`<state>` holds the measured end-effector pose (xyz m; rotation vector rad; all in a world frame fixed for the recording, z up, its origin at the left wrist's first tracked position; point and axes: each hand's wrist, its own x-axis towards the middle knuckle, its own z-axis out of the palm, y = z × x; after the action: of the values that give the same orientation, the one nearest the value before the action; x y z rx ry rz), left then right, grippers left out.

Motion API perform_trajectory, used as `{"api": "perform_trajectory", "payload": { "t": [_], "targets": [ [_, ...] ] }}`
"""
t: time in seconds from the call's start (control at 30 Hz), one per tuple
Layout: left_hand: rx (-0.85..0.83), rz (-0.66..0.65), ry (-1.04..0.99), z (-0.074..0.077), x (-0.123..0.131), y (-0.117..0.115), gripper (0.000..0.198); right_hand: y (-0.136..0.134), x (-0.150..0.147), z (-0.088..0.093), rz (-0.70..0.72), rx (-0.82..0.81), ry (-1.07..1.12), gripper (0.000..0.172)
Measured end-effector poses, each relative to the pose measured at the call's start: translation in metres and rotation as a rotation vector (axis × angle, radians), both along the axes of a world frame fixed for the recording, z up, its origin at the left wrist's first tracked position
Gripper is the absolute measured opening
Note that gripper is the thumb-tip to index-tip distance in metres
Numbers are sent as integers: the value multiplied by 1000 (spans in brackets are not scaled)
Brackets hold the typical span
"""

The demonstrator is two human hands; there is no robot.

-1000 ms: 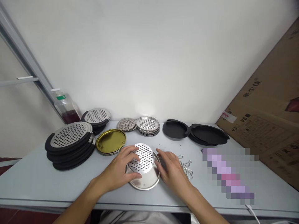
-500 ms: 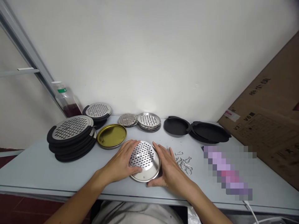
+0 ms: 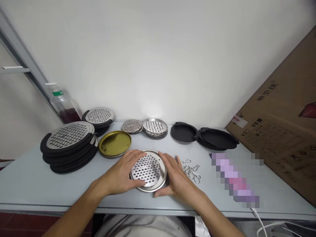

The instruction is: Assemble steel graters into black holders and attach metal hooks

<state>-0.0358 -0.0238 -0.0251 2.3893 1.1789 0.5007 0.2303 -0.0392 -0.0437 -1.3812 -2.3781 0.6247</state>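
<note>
Silvery grater disc (image 3: 146,170) lies over a rimmed plate (image 3: 162,169), left hand (image 3: 122,173) and right hand (image 3: 178,178) cupping both. Uneven pressure could misalign them.

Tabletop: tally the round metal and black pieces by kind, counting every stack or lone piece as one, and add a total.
Black-rimmed grater stacks: 2
Silver grater stacks: 2
Black tray groups: 2
Gold-topped stack: 1
Front grater plate over lid: 1
Total: 8
</note>
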Motion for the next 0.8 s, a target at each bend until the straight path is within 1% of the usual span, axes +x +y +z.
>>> {"api": "perform_trajectory", "payload": {
  "t": [0.07, 0.2, 0.37, 0.47, 0.57, 0.67, 0.8],
  "targets": [
    [-3, 3, 21, -3, 1, 0, 85, 0, 0, -1, 5, 20, 4, 134],
    [-20, 11, 54, -7, 4, -1, 77, 3, 1, -6, 42, 61, 37, 130],
    [-45, 23, 57, -8, 8, -1, 75, 4, 2, -11, 36, 65, 59, 133],
    [-93, 27, 32, -8, 8, -1, 83, 4, 1, -9, 23, 53, 52, 132],
    [-135, 40, -22, -5, 5, 0, 95, 2, 2, -7, 24, 48, 62, 126],
    [-143, 39, -55, -1, 2, 0, 96, 1, 3, -6, 29, 51, 71, 121],
    [-137, 35, -74, 2, 3, -2, 93, 0, 3, -6, 25, 41, 54, 122]
  ]
}}
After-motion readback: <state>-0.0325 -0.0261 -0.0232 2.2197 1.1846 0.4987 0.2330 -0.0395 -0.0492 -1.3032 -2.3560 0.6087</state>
